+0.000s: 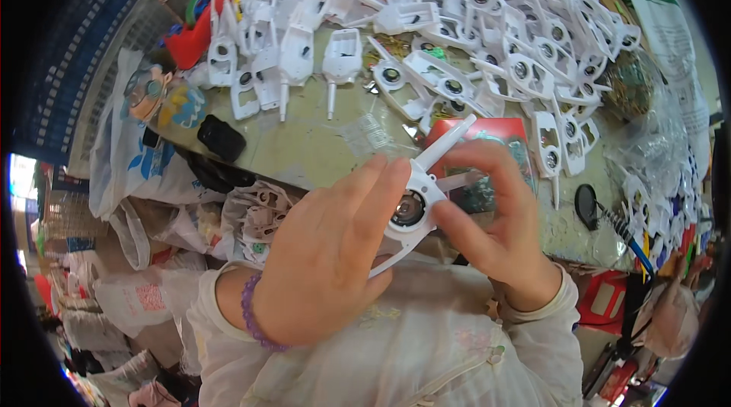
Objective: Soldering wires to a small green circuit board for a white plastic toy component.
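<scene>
Bench: green table, heaped with white shells at the far side.
Part: white shell with a round speaker, held close above my lap.
Left hand: my fingers lie flat along its edge, steadying it.
Right hand: my thumb and curled fingers pinch the shell's other side.
Nearby: red box; black pouch.

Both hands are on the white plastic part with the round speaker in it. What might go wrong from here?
1. The white plastic part is held only by fingertips of the left hand and right hand, above the lap, not the table; a slip may drop it.
2. The left fingers sit near the round speaker and may press its cone.
</scene>
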`<state>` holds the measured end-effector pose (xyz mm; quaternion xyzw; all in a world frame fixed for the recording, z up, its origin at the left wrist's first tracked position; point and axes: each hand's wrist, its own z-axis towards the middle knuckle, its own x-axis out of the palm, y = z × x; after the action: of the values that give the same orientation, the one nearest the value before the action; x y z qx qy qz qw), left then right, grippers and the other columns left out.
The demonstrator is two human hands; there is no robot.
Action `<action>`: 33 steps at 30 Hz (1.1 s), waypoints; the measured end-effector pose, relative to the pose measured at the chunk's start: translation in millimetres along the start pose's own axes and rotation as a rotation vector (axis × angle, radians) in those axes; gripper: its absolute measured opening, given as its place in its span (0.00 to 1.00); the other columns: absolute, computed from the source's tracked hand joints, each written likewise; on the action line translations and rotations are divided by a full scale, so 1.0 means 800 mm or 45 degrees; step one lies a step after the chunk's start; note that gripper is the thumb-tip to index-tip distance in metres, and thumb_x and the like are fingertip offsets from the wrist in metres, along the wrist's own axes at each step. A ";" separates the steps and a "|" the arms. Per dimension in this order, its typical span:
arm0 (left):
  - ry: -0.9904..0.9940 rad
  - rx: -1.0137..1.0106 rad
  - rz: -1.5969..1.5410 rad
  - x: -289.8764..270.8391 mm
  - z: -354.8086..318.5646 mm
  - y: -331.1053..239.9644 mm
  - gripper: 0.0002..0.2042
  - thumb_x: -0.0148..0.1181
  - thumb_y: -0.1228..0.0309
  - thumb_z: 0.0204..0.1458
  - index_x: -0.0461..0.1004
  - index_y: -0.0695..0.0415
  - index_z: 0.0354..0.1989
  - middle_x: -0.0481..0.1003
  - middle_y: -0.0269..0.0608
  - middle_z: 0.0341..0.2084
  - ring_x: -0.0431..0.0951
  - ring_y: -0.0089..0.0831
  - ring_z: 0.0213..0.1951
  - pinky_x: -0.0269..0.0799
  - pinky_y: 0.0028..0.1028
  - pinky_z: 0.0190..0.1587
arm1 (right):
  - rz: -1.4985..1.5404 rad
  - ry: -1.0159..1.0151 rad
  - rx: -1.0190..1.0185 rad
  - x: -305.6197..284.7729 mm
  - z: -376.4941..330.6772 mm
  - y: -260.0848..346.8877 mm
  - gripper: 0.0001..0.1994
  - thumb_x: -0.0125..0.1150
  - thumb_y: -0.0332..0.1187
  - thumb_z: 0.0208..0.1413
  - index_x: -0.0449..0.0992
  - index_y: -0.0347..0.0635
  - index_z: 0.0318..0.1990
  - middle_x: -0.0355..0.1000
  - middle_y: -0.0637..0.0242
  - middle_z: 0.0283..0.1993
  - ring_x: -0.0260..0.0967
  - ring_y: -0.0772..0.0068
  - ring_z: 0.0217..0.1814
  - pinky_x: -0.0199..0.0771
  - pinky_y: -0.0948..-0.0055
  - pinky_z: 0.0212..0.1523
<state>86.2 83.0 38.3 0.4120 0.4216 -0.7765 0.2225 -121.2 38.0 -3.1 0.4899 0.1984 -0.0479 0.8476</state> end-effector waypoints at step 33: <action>-0.071 0.173 0.100 0.017 0.019 -0.009 0.44 0.66 0.79 0.34 0.55 0.60 0.66 0.64 0.58 0.55 0.73 0.48 0.49 0.69 0.38 0.45 | -0.011 -0.091 0.156 0.006 -0.002 -0.003 0.12 0.68 0.35 0.44 0.74 0.40 0.34 0.71 0.64 0.32 0.66 0.62 0.36 0.60 0.66 0.43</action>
<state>66.9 74.4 34.6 0.4205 0.3453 -0.8052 0.2359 -118.2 38.5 -7.7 0.5380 0.1668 -0.0811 0.8223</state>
